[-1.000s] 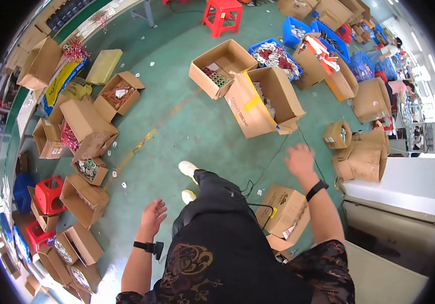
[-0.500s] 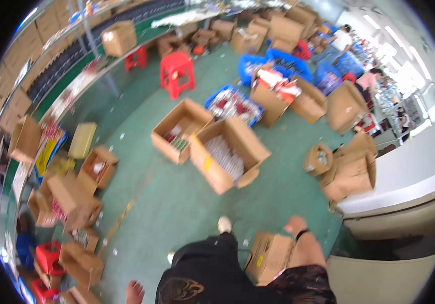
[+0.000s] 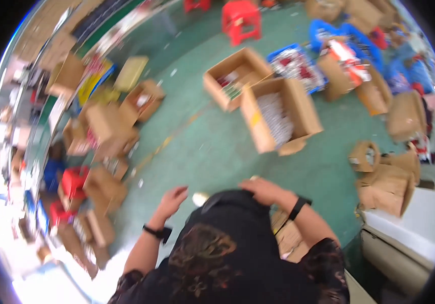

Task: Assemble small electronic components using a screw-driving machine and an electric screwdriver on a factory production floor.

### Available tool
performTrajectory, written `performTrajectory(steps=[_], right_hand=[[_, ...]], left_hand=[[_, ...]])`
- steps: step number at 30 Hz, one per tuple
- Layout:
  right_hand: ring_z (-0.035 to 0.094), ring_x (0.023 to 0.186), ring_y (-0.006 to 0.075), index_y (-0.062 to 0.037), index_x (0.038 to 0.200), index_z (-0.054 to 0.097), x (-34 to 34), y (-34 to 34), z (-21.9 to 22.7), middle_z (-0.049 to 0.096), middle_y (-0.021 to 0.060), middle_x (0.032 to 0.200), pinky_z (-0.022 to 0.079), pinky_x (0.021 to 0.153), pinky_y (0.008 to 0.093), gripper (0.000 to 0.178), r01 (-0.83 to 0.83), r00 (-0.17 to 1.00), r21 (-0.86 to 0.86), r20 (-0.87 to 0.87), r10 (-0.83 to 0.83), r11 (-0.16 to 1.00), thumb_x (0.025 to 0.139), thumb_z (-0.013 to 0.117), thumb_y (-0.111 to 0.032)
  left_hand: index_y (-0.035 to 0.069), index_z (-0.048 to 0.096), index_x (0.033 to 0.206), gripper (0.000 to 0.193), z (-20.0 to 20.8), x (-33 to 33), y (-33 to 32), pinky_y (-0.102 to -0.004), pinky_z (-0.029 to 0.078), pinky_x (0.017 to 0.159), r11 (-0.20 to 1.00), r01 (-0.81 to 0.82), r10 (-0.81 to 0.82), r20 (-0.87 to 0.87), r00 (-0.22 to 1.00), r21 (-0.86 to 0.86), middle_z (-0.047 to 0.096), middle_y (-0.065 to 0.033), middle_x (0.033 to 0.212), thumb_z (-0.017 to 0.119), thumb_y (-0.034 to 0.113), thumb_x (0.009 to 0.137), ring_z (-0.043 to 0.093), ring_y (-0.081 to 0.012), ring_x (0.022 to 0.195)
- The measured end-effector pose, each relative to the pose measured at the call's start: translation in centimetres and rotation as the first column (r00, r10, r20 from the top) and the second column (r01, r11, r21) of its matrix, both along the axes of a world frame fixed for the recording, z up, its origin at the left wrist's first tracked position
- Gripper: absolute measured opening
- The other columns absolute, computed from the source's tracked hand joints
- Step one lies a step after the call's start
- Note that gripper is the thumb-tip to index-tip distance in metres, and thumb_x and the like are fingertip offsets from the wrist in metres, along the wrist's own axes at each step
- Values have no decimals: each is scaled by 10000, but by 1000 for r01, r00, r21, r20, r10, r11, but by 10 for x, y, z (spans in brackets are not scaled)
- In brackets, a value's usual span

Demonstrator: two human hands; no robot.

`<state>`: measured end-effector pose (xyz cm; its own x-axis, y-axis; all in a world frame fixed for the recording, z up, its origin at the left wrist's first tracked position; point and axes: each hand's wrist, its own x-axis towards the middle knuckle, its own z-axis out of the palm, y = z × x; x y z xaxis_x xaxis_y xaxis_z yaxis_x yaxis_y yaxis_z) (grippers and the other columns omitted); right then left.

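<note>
My left hand [image 3: 173,201] is raised beside my dark clothing, its slightly blurred fingers extended with nothing in them. On the other side, my right hand [image 3: 264,191] rests against the edge of the black cloth at my lap, fingers outstretched and no object visible in it. Below that forearm a cardboard box [image 3: 292,238] shows in part, mostly hidden by my arm and body. Ahead on the green floor stands an open carton [image 3: 306,109] holding many small whitish-grey pieces. Touching it, a second open carton [image 3: 221,96] contains some red and green items.
A blue crate [image 3: 322,84] of silvery and red packets lies behind the cartons. Beyond stands a red stool [image 3: 241,23]. Cardboard boxes [image 3: 108,121] crowd the left along a workbench. At right are more cartons [image 3: 387,187] beside a white-topped surface [image 3: 405,218].
The view has swung, so the cartons appear farther right and higher. My left hand has come up from the lower edge. My right hand has moved in from the right to the black cloth.
</note>
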<state>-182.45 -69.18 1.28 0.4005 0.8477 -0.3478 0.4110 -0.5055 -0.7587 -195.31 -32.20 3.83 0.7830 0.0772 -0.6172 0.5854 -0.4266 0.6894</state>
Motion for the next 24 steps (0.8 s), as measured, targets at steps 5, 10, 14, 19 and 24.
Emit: performTrajectory(steps=[5,10,14,19,24], right_hand=[[629,1070,335,-93,1284,599,9,72,22,654,135,1212,495,941,401,473,-91,990,-120,-122,76,989,816,613,-30],[646,1005,296,-90,1243,625,-14,155,20,659,112,1082,515,885,377,396,-184,975,-80,-144,172,980,847,641,-78],[649,954,284,-105,1243,626,-28,221,18,636,96,1033,522,844,380,390,-185,970,-21,-165,179,983,854,649,-91],[645,890,269,-88,1084,704,-13,334,34,645,91,933,517,791,375,262,-420,907,-31,-62,418,907,822,690,-98],[643,810,236,-60,907,744,28,464,11,653,85,821,510,727,356,130,-646,718,89,-266,643,758,805,732,-140]], left_hand=[[-18,583,1278,449,6,-69,42,-341,494,943,967,-233,237,36,971,-103,674,-135,1193,637,270,938,647,-215,1080],[-10,600,1258,443,-2,-132,108,-350,501,933,931,-363,361,-47,931,-38,674,-143,1192,647,274,920,651,-227,1082],[46,623,1253,469,2,-146,155,-374,510,920,946,-323,323,21,946,-14,670,-157,1191,681,313,871,657,-267,1074],[72,633,1255,497,14,-136,192,-365,509,908,954,-300,301,58,952,-25,658,-118,1210,726,309,827,640,-248,1070],[127,698,1166,430,0,-144,231,-378,514,878,937,-348,346,180,921,-22,679,-107,1092,744,320,785,642,-282,998]])
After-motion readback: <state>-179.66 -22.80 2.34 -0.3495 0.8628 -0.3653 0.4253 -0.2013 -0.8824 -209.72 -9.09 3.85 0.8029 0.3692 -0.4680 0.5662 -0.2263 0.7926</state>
